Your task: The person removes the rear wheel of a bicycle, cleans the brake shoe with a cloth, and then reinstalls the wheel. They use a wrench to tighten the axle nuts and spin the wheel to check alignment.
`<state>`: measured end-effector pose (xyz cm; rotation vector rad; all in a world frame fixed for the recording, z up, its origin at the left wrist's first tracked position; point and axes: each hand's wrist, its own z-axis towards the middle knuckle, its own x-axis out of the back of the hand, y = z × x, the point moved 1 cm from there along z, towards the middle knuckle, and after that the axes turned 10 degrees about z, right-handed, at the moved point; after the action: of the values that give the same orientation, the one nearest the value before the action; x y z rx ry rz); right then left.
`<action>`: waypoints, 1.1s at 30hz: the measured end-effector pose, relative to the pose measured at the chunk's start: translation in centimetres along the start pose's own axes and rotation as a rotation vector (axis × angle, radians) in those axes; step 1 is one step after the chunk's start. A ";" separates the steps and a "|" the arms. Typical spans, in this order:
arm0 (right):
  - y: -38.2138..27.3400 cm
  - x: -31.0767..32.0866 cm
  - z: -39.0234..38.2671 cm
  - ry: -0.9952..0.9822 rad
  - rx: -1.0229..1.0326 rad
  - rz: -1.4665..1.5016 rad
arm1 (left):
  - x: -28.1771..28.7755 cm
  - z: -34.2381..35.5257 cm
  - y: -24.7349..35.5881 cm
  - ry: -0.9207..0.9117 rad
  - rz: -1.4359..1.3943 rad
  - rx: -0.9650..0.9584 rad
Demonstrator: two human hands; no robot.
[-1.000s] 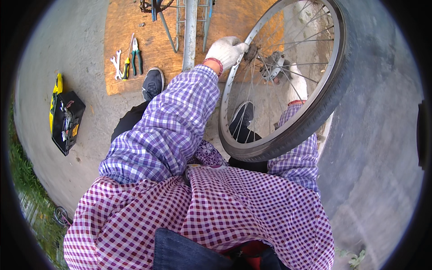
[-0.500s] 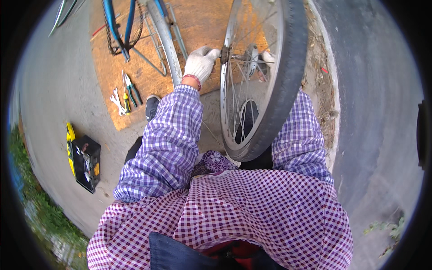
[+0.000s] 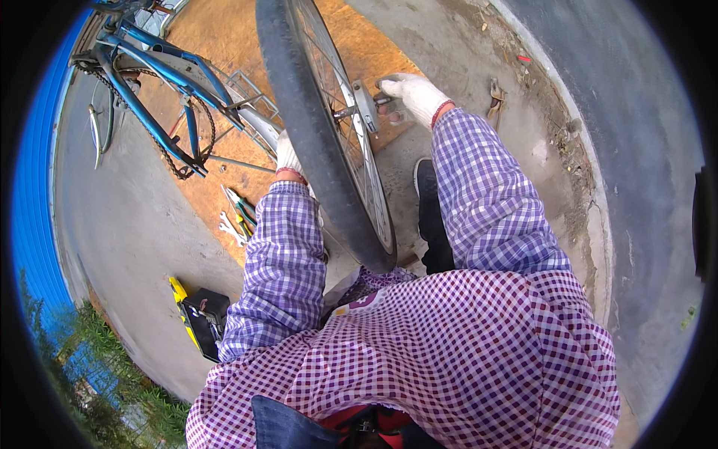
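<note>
A bicycle wheel (image 3: pixel 303 127) with a black tyre stands upright before me, its lower edge close to my apron. At its hub a flat silver metal arm (image 3: pixel 364 106) sticks out on the right side. My right hand (image 3: pixel 416 96), in a white knitted glove, is beside that arm, fingers curled round a small dark part that I cannot make out. To the left of the wheel is my left hand (image 3: pixel 289 154), also gloved; the tyre hides its fingers. Farther left lies a blue bicycle frame (image 3: pixel 191 127) with its chain, fork-like stays and a silver mudguard (image 3: pixel 258 127).
Pliers (image 3: pixel 241 206), a yellow-handled screwdriver (image 3: pixel 244 226) and wrenches (image 3: pixel 230 228) lie on a worn wooden board (image 3: pixel 191 198). A black and yellow toolbox (image 3: pixel 203 310) stands open at lower left. Another tool (image 3: pixel 495 96) lies on the ground at right, near a kerb (image 3: pixel 594 176).
The wheel has swung left and tilted the other way. My left hand has gone from beside the hub to behind the tyre; my right hand has come into plain view. My view has turned.
</note>
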<state>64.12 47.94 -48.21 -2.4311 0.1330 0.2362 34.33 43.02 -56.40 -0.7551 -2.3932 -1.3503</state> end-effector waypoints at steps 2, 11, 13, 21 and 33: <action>-0.2 0.8 0.3 -0.024 -0.065 -0.064 | -1.4 -0.2 -0.7 -0.003 -0.525 0.256; -1.1 3.0 -1.4 -0.056 -0.087 -0.286 | -3.9 -1.0 0.2 -0.294 -0.798 0.265; -1.0 3.0 -1.2 -0.068 -0.098 -0.346 | -4.3 -0.8 0.1 -0.291 -0.799 0.266; -0.3 4.0 1.0 0.059 -0.222 -0.339 | -4.6 0.4 -0.1 -0.355 -0.864 0.223; 0.1 5.9 1.0 0.038 -0.267 -0.222 | -6.9 0.7 1.8 -0.129 -0.792 0.249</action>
<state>69.69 48.37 -50.22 -2.6896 -0.1614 0.1125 41.04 42.26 -58.87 0.2245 -3.0396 -1.2063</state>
